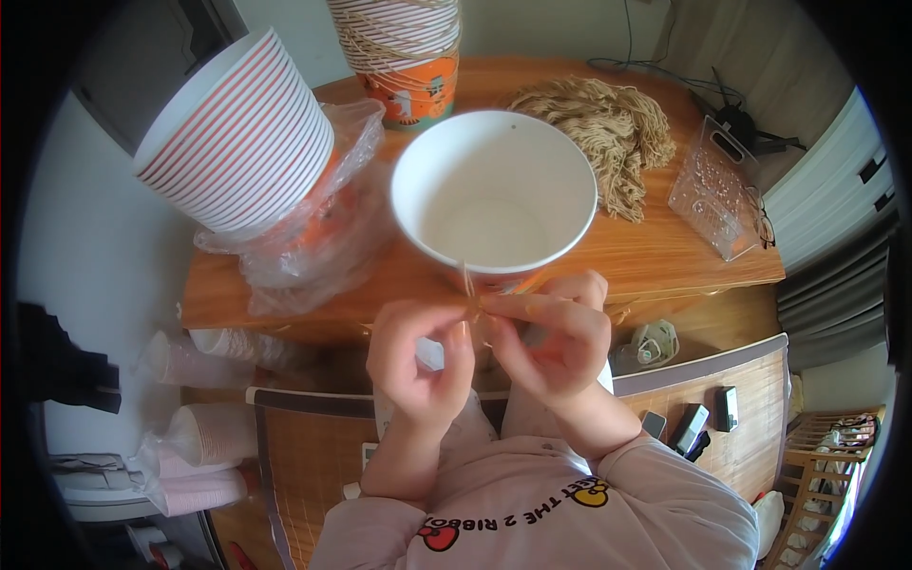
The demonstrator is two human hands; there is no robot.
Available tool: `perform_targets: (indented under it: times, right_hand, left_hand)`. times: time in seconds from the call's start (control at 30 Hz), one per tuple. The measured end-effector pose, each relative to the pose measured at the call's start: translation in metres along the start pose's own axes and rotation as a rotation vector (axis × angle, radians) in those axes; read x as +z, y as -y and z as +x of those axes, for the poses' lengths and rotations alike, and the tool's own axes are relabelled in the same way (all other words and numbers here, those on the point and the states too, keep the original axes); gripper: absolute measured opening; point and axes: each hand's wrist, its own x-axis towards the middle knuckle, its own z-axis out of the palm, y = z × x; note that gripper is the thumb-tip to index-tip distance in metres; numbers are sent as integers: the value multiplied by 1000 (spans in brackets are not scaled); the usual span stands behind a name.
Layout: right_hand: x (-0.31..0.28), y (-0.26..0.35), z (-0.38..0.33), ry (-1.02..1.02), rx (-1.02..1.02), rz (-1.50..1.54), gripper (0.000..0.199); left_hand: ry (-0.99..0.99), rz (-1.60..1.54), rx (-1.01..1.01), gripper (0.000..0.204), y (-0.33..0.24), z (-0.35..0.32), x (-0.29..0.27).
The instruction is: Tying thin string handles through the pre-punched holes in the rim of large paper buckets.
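Observation:
A large paper bucket (494, 195), white inside with orange showing low on its outside, stands at the table's near edge. From its near rim a thin tan cord (466, 277) comes down to my fingers. My left hand (418, 356) pinches the cord between thumb and forefinger. Close against it, my right hand (556, 332) pinches the same cord, its other fingers curled. Fingertips of both hands almost meet just below the rim and hide part of the cord. A heap of tan cords (608, 133) lies behind the bucket to the right.
On the left, nested white paper buckets (237, 142) lean in a clear plastic bag (313, 256). Another bucket stack (404, 66), wound with cords, stands at the back. A clear plastic holder (717, 190) is at the table's right end. Wrapped stacks (214, 437) sit lower left.

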Motion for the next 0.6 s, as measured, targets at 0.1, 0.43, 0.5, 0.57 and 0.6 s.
perform_targets:
  times: [0.1,0.43,0.5,0.57,0.6]
  right_hand:
    - [3,-6,-14,-28,91,122,46]
    - [7,0,-20,-10,501,704,38]
    - [6,1,-19,-8,474,692,38]
    - [5,1,-18,15,416,640,37]
    - [5,1,-18,15,417,640,37]
  left_hand:
    - [37,-200,-255,15,6,-3,2]
    - [-5,-377,-263,19,5,-5,6]
    - [69,-220,-42,20,9,-4,4]
    - [62,-164,-12,21,6,-3,4]
    - [68,-108,37,20,6,-2,4]
